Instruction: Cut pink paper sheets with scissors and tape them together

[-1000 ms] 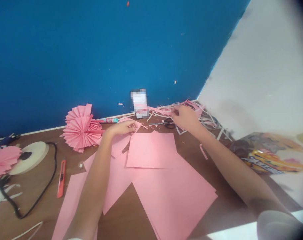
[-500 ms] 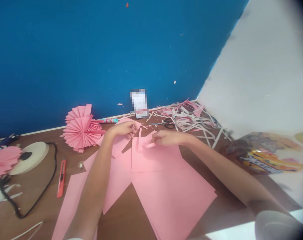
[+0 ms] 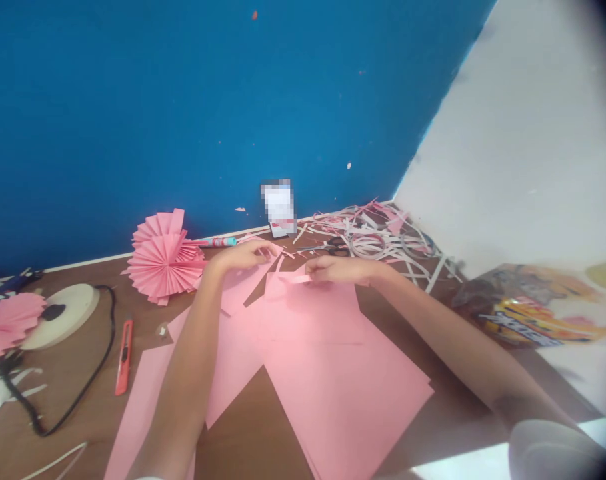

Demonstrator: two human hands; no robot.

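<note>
My right hand (image 3: 340, 269) is closed, thumb and fingers pinching a narrow pink paper strip (image 3: 297, 279) above the top edge of a smaller pink sheet (image 3: 313, 310). That sheet lies over larger pink sheets (image 3: 347, 393). To the left, my left hand (image 3: 245, 256) hovers at another pink sheet (image 3: 240, 287), its fingers loosely bent and apart, with nothing visible between them. A thin curled paper piece (image 3: 279, 264) stands up between the hands. Behind my right hand lie dark-handled scissors (image 3: 339, 246), partly hidden.
Pleated pink paper rosettes (image 3: 165, 263) and a red cutter knife (image 3: 124, 357) are on the left, near a cream disc with a black cord (image 3: 65, 317). Paper scraps (image 3: 377, 233) pile at the back right. A phone-like device (image 3: 279, 207) leans on the blue wall; a printed plastic bag (image 3: 537, 313) lies right.
My right hand has risen slightly, bringing the strip up and flatter. The smaller sheet's near edge shows less clearly. My left hand's fingers have lifted and straightened a little.
</note>
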